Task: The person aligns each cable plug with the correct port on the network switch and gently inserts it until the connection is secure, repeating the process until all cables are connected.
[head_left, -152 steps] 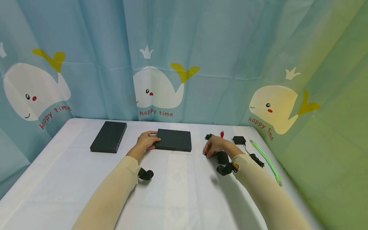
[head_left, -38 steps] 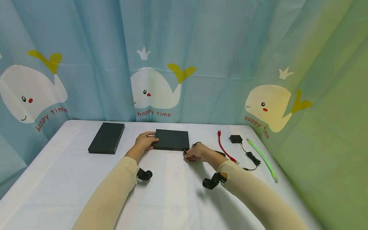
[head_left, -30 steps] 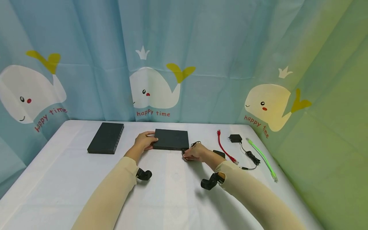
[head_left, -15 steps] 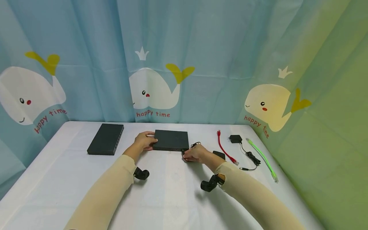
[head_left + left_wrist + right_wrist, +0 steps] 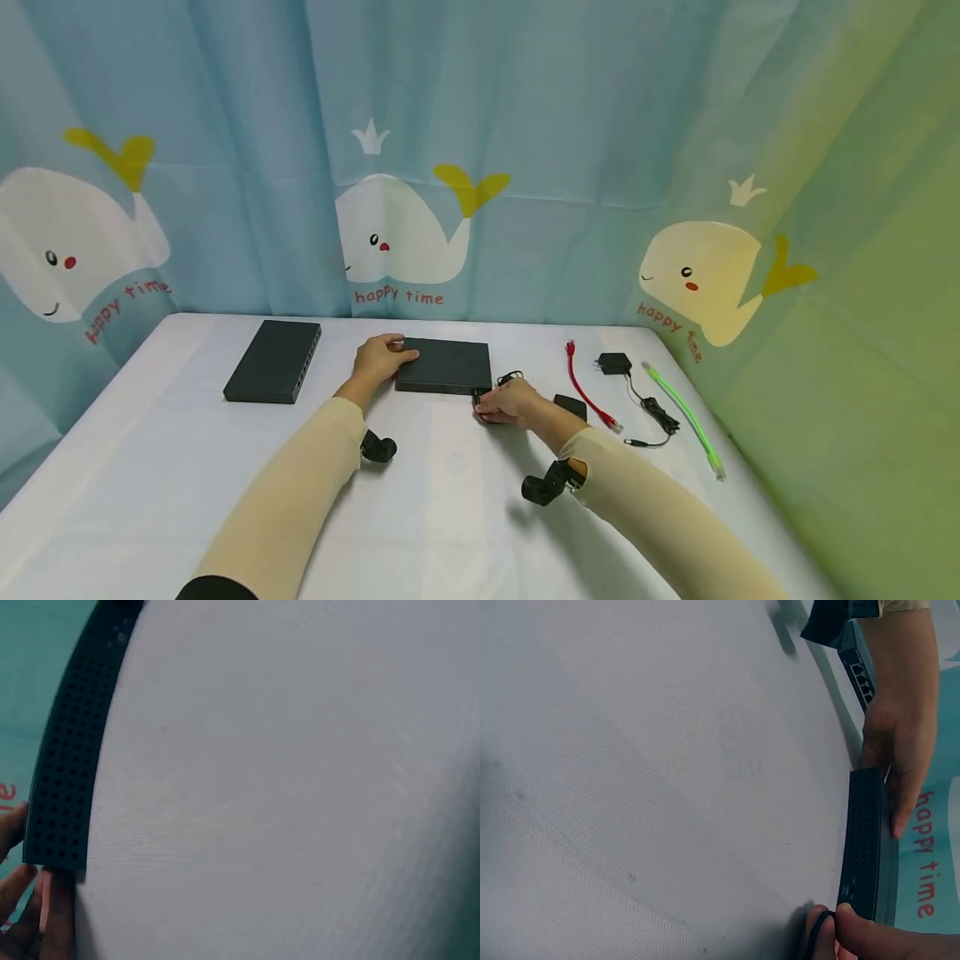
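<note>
The left hand grips the left end of a flat black box, its thumb on the top face and its fingers at the left end. The right hand pinches a thin black plug between thumb and fingers at the right end of the box's near side. The plug is up against that side, though the fingertips cover its tip and I cannot tell whether it sits in a socket.

The box lies flat on a white-covered table, toward the far edge; its near side carries rows of small holes. A loop of black cable shows just beyond the right hand, and a black block lies partly hidden behind the right wrist. Farther right a red cable lies slantwise, then a black adapter with its bundled cord running toward the near side, and a bright green cable near the right edge.

Well to the left of the left hand lies a second black box, with ports along its right side. Small black cameras are strapped at both wrists, below cream sleeves. Behind the table hangs a blue curtain printed with white whales.
</note>
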The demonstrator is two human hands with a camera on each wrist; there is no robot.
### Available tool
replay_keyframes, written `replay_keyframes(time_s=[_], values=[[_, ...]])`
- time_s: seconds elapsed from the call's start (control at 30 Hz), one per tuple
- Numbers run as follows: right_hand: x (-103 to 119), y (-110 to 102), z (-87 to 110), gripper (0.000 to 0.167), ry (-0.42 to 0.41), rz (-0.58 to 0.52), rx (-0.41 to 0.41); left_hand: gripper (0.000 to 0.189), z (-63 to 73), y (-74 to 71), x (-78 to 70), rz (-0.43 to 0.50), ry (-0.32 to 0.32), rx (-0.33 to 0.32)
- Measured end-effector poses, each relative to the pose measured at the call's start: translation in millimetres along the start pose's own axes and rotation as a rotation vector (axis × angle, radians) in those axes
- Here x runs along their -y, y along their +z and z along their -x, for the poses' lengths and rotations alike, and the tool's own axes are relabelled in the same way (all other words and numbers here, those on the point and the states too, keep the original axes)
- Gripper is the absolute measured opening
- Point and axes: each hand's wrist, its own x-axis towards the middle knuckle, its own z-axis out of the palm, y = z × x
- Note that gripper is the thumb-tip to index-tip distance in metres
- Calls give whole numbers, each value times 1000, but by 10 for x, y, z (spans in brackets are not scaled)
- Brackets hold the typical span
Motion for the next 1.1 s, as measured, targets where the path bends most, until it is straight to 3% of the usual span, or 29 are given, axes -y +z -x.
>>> replay_keyframes(time_s=[0.17,0.5,0.67,0.87,1.1], values=[[4,15,-16,23,1,-7,0,53,43,-3,11,-4,-9,-17],[4,30,-37,24,18,-17,-6,53,88,-21,31,136,-46,12],[8,30,-46,23,23,-25,-29,52,92,-9,28,163,-59,18],[3,34,-50,28,10,-42,-47,51,90,15,1,144,-46,12],[7,107,-53,29,-9,-95,-90,52,63,6,38,37,25,4]])
